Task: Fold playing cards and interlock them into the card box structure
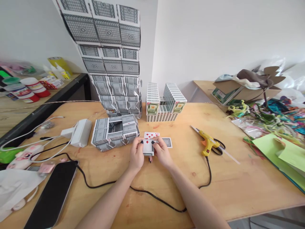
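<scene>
Between my left hand (pixel 137 154) and my right hand (pixel 163 152) is a white playing card (pixel 147 147) showing a red diamond. Both thumbs press on it with the fingers closed behind, and its lower edge shows a patterned strip that looks bent up. Just beyond it lies a face-up playing card with several red diamonds (pixel 152 135). A patterned face-down card (pixel 168 142) lies by my right fingers. Left of my hands stands a box-shaped block built of folded cards (pixel 101 135), with a square opening on top. Behind it rises a tall tower of folded cards (pixel 109 63).
Card packs (pixel 162 117) are stacked against the wall. A yellow glue gun (pixel 207 143) rests over scissors (pixel 218 150) on the right; its black cord (pixel 152 196) crosses before me. A phone (pixel 51 194) and white power strip (pixel 81 133) lie left, green paper (pixel 274 151) right.
</scene>
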The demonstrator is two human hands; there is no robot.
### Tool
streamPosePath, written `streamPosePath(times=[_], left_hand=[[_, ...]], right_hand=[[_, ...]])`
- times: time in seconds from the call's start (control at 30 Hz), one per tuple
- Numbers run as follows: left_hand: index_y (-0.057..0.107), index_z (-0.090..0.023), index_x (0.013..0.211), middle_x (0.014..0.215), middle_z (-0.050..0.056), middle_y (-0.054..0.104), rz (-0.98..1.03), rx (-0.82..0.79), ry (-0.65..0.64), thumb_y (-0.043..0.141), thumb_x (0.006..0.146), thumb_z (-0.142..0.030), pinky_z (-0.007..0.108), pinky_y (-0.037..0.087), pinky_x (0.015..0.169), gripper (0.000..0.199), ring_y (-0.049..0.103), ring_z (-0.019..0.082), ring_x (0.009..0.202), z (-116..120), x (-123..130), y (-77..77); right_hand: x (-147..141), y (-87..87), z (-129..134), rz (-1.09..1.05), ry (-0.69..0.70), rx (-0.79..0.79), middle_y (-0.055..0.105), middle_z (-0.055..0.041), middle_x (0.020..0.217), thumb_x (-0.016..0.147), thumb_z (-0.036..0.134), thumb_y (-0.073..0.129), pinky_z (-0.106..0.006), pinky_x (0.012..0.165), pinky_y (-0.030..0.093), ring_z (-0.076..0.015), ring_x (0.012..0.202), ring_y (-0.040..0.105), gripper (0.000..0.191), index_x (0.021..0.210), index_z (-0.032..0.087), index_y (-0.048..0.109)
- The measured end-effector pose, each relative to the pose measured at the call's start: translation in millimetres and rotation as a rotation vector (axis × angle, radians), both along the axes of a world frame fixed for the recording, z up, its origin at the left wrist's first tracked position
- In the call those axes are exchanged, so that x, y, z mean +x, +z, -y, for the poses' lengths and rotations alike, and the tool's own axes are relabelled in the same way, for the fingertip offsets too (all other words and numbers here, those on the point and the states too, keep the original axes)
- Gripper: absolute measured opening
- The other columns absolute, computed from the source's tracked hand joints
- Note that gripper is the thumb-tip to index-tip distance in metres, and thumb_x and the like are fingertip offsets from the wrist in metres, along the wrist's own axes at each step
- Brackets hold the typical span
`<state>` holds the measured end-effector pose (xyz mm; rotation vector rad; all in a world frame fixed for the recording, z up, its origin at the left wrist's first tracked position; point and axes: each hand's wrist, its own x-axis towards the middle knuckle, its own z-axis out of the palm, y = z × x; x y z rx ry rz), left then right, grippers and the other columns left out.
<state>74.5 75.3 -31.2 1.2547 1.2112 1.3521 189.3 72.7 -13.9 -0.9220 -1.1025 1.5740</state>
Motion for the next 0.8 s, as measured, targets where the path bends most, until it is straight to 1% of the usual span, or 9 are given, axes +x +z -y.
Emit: streamPosePath(times=[0.23,0.4,0.5,0.57,0.63,0.7,0.8], left_hand=[[0.047,-0.021,0.083,0.06,-0.004,0.052,0.022,0.002,-0.005,0.037,0.079,-0.023,0.022,0.038,0.04,0.011,0.049,0.01,0.046,-0.3,1.4,1.9],[0.046,-0.021,0.08,0.057,-0.005,0.048,0.059,-0.049,-0.002,0.038,0.077,-0.021,0.02,0.033,0.036,0.008,0.043,0.008,0.039,-0.5,3.0,6.0],[0.046,-0.02,0.078,0.058,-0.005,0.046,0.016,-0.051,0.046,0.039,0.076,-0.02,0.019,0.034,0.038,0.008,0.042,0.008,0.042,-0.8,2.7,8.4],[0.048,-0.019,0.077,0.062,-0.004,0.048,-0.049,-0.004,0.069,0.039,0.076,-0.019,0.019,0.037,0.044,0.009,0.045,0.009,0.049,-0.8,2.0,8.5],[0.05,-0.019,0.077,0.066,-0.002,0.051,-0.105,0.045,0.077,0.039,0.076,-0.019,0.02,0.039,0.049,0.01,0.046,0.009,0.055,-0.4,1.4,7.4],[0.05,-0.019,0.077,0.068,-0.002,0.052,-0.136,0.066,0.088,0.039,0.077,-0.019,0.021,0.039,0.051,0.011,0.047,0.01,0.056,0.1,1.0,6.1],[0.05,-0.019,0.078,0.069,-0.002,0.052,-0.154,0.072,0.111,0.039,0.077,-0.019,0.021,0.039,0.053,0.011,0.048,0.01,0.058,0.9,0.1,5.5]], right_hand=[[0.1,1.0,0.5,-0.004,-0.025,-0.007,0.046,0.0116,0.043,0.08,0.03,0.043,-0.021,0.027,0.039,-0.0112,0.028,0.046,0.011,0.084,0.024,0.035],[1.2,2.8,1.7,-0.013,-0.027,-0.025,0.053,0.0096,0.048,0.077,0.029,0.045,-0.022,0.028,0.04,-0.0124,0.029,0.049,0.013,0.082,0.024,0.034],[4.9,0.9,0.9,-0.049,0.027,-0.059,0.054,0.0084,0.048,0.076,0.03,0.046,-0.025,0.033,0.044,-0.0143,0.033,0.053,0.017,0.088,0.023,0.036],[7.7,-1.5,-0.8,-0.091,0.086,-0.099,0.054,0.0075,0.049,0.076,0.033,0.046,-0.026,0.035,0.046,-0.0151,0.035,0.054,0.022,0.095,0.023,0.038],[9.3,-3.6,-2.9,-0.094,0.112,-0.147,0.053,0.0066,0.048,0.078,0.04,0.044,-0.027,0.036,0.046,-0.0143,0.035,0.052,0.025,0.095,0.021,0.041],[9.5,-4.8,-4.7,-0.046,0.109,-0.181,0.051,0.0057,0.049,0.079,0.047,0.044,-0.026,0.038,0.046,-0.0131,0.035,0.051,0.028,0.089,0.02,0.045],[9.3,-4.9,-6.4,0.02,0.103,-0.181,0.051,0.0047,0.053,0.074,0.051,0.054,-0.026,0.042,0.047,-0.012,0.042,0.051,0.032,0.078,0.02,0.046]])
